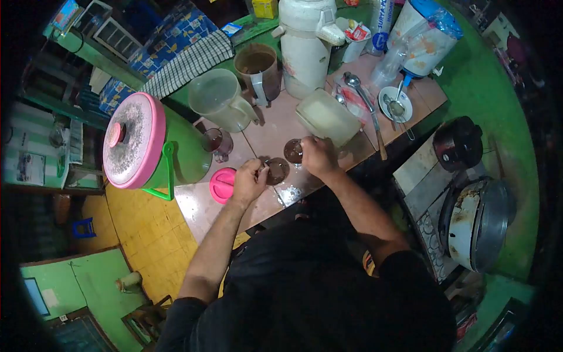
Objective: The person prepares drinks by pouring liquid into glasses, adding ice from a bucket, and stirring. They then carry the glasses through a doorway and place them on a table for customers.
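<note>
From the head view we see our left hand point(249, 180) closed on what looks like a spoon in one dark glass point(277, 171), while our right hand point(316, 156) grips a second glass point(293, 151) beside the plastic tub point(328, 119) on the table point(199, 205).

This looks like a small drinks stall or a simple home kitchen. A tiled counter point(264, 132) is crowded with a green insulated jug with a pink lid point(138, 144), a tall white thermos dispenser point(305, 44), a clear plastic pitcher point(218, 98) and long metal spoons point(363, 100). Beside it, a blackened pot point(457, 142) and a large metal pan point(481, 223) sit against bright green walls point(492, 88).
</note>
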### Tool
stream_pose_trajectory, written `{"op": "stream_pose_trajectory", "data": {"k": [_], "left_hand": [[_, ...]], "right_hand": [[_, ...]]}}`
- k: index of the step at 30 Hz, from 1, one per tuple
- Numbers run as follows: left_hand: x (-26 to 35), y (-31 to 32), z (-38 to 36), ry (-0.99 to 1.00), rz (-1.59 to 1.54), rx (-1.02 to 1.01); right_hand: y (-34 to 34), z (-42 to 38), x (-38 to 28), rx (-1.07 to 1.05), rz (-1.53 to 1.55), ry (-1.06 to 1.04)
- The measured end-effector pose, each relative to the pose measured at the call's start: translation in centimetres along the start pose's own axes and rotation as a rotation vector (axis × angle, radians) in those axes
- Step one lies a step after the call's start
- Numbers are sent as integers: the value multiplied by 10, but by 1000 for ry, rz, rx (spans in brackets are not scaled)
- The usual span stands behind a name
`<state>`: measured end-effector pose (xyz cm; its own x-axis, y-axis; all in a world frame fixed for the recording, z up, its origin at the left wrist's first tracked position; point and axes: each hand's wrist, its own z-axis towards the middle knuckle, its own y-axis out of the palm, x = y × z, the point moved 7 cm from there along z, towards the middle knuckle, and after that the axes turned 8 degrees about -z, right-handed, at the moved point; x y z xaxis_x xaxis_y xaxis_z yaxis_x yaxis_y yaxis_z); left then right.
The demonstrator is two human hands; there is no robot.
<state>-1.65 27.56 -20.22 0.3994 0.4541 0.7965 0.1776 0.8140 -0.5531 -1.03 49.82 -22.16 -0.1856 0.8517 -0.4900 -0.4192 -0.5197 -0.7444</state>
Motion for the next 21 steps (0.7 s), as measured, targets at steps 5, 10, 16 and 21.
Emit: {"op": "stream_pose_trajectory", "data": {"k": [5, 10, 16, 21], "left_hand": [[-4, 2, 0, 30, 4, 18], [9, -4, 3, 120, 60, 49], [-7, -1, -3, -67, -130, 95], [-14, -17, -27, -85, -179, 172]], "right_hand": [[-10, 3, -6, 69, -92, -72], [-12, 4, -8, 94, -53, -54], [-11, 3, -4, 87, -9, -64], [-21, -12, 2, -103, 89, 48]]}}
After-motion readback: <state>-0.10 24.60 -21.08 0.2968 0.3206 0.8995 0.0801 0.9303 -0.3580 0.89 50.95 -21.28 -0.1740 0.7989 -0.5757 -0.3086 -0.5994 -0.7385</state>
